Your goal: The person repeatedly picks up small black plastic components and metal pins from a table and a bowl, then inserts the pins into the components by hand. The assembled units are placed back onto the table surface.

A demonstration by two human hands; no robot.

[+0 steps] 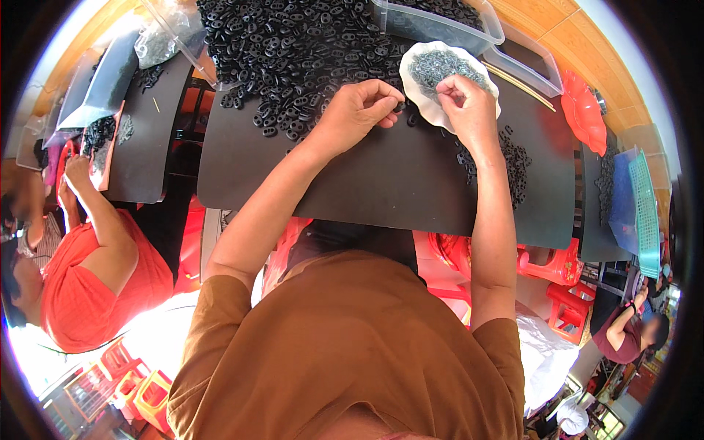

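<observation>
A heap of small black oval pieces with two holes (pixel 293 55) covers the far part of the dark table (pixel 352 183). My left hand (pixel 359 114) is in front of the heap, thumb and fingers pinched on a black oval piece (pixel 400 107) that shows only partly at the fingertips. My right hand (pixel 469 106) is over the near right part of a white scalloped bowl (pixel 429 110). That bowl holds many tiny clear-grey pieces (pixel 440 67). The right thumb and forefinger are pressed together, and whatever is between them is too small to make out.
Beside my right forearm lies a smaller pile of black pieces (pixel 517 172). Clear plastic bins (pixel 440 29) and thin sticks (pixel 521 86) lie beyond the bowl, with a red scalloped dish (pixel 584 114) further right. A person in red (pixel 95 279) sits at another table on the left.
</observation>
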